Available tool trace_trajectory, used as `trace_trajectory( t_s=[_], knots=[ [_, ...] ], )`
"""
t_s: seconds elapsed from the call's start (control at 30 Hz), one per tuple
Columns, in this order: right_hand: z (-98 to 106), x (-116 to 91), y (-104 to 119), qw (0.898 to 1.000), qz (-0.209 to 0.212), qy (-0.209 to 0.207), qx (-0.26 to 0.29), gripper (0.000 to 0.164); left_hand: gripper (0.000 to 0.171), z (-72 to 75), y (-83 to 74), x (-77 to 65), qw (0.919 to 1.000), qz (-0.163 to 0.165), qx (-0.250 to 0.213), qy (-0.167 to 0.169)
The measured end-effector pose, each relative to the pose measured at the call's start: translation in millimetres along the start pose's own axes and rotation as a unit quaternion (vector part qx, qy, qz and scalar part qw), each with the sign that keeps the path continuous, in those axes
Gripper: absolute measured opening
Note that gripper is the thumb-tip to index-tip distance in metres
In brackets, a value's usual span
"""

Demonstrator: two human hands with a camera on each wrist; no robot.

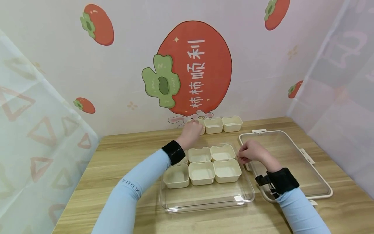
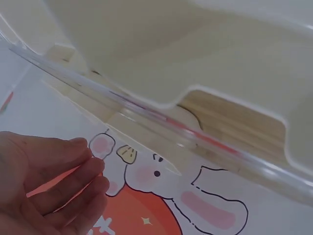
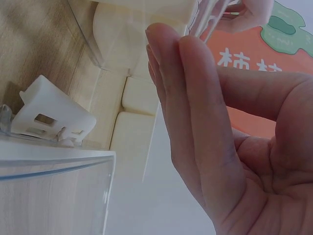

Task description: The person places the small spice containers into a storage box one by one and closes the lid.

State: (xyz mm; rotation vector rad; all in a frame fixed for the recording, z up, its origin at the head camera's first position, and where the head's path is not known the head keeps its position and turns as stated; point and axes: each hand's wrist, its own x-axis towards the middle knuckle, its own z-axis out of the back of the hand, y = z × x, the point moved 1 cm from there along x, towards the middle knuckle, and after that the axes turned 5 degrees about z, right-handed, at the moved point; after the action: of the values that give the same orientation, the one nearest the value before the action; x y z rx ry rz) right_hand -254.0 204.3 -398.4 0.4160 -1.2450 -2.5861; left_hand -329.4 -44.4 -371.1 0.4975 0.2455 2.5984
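Note:
My left hand (image 1: pixel 190 134) reaches to the back of the table, at the left end of a row of small beige boxes (image 1: pixel 214 126). In the left wrist view its fingers (image 2: pixel 63 171) are loosely bent, with nothing between them. Beside the right wall of a clear tray (image 1: pixel 204 208) is my right hand (image 1: pixel 253 152). The right wrist view shows its fingers (image 3: pixel 210 132) nearly straight near the clear rim; whether they touch it cannot be told. Inside the tray stand two rows of beige boxes (image 1: pixel 201 173); my left wrist partly hides the rear left one.
A clear lid (image 1: pixel 286 156) with a white rim and side clips (image 1: pixel 307 156) lies right of the tray, under my right forearm. Behind the table stands a patterned backdrop (image 1: pixel 122 65); side curtains (image 1: pixel 344 81) flank it. Wooden tabletop (image 1: pixel 117 162) shows left of the tray.

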Motion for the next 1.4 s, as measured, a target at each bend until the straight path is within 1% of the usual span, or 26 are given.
trace_trajectory(
  t_s=[0.17,0.23,0.4,0.5,0.6,0.7,0.8,1.0,1.13,1.27,1.4],
  knots=[
    [0,-1,1,1.000,0.000,0.004,0.006,0.017,0.021,-8.7,6.2,9.8,0.9997,0.011,0.005,0.023],
    [0,-1,1,1.000,0.000,0.003,0.006,0.017,0.021,-13.9,10.0,14.8,0.9995,0.009,0.011,0.029],
    [0,1,-1,1.000,0.001,0.000,-0.002,0.017,0.020,-24.1,18.4,25.7,0.9981,0.016,0.010,0.059],
    [0,0,-1,1.000,0.002,-0.002,-0.006,0.017,0.020,-27.5,19.7,29.1,0.9963,0.024,0.001,0.083],
    [0,0,0,1.000,0.000,-0.002,-0.009,0.017,0.021,-30.4,20.0,30.3,0.9951,0.027,-0.009,0.095],
    [-1,0,1,1.000,-0.007,-0.006,-0.006,0.017,0.021,-32.7,20.8,30.9,0.9951,0.025,-0.023,0.093],
    [-1,-1,1,1.000,-0.002,-0.005,-0.008,0.017,0.021,-35.5,22.9,31.8,0.9945,0.020,-0.028,0.098],
    [-1,-1,1,1.000,0.000,-0.007,-0.009,0.017,0.019,-38.4,27.5,32.0,0.9901,0.004,-0.028,0.138],
    [-2,0,0,1.000,-0.003,-0.008,-0.012,0.017,0.018,-37.2,30.0,30.4,0.9873,0.010,-0.043,0.152],
    [-2,0,-1,1.000,-0.004,-0.009,-0.012,0.017,0.021,-37.4,31.0,28.9,0.9870,0.018,-0.053,0.151],
    [-1,0,-1,1.000,-0.003,-0.007,-0.012,0.017,0.026,-37.8,29.9,28.8,0.9883,0.015,-0.051,0.143]
  ],
)
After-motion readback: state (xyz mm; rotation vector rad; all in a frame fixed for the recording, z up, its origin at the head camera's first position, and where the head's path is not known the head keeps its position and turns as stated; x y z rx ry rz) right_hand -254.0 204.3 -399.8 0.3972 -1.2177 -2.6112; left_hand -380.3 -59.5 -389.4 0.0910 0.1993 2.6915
